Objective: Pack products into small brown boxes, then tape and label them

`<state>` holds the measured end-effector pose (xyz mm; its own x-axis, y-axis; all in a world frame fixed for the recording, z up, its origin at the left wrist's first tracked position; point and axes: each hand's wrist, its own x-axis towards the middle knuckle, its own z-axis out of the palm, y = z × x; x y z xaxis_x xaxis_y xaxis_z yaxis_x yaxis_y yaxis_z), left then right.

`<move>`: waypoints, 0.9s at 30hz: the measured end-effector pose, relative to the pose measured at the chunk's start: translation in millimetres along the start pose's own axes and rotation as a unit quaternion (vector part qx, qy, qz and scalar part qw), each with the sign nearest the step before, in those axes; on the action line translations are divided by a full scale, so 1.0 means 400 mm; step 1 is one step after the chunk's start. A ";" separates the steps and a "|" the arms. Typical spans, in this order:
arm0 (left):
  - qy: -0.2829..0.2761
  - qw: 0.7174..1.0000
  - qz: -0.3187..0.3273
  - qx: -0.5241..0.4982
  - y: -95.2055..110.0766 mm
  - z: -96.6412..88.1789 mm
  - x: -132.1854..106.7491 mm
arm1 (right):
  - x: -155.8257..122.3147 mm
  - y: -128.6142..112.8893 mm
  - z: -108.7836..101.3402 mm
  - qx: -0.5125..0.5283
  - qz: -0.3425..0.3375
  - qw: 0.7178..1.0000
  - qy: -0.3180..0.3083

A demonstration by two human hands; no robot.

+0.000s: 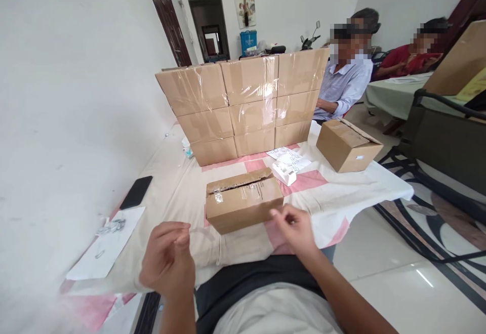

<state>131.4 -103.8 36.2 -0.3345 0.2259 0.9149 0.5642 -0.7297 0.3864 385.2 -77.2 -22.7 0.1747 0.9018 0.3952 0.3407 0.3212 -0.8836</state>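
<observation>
A clear strip (204,232), seemingly being handled, is pinched by the left hand (169,259) near the box (246,210) on the desk (172,182); the right hand's (298,228) grip cannot be told; steadiness seems needed next.

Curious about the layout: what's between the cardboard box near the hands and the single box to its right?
In the head view, a small white carton and printed papers lie between the near box and right box.
</observation>
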 end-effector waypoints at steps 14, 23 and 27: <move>-0.022 0.985 -0.159 0.067 -0.115 -0.103 -0.061 | 0.498 0.336 -0.485 -0.266 0.099 0.924 0.255; -0.047 0.971 -0.222 0.074 -0.137 -0.104 -0.051 | 0.699 0.262 -0.374 -0.294 0.190 0.923 0.158; -0.070 0.958 -0.270 0.062 -0.152 -0.105 -0.004 | 0.622 0.162 -0.256 -0.210 0.014 0.975 0.065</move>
<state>66.0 -86.9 6.5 -0.5038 0.6391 0.5811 0.4248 -0.4025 0.8109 545.3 138.4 44.1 0.2961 0.8550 0.4259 0.6779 0.1261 -0.7243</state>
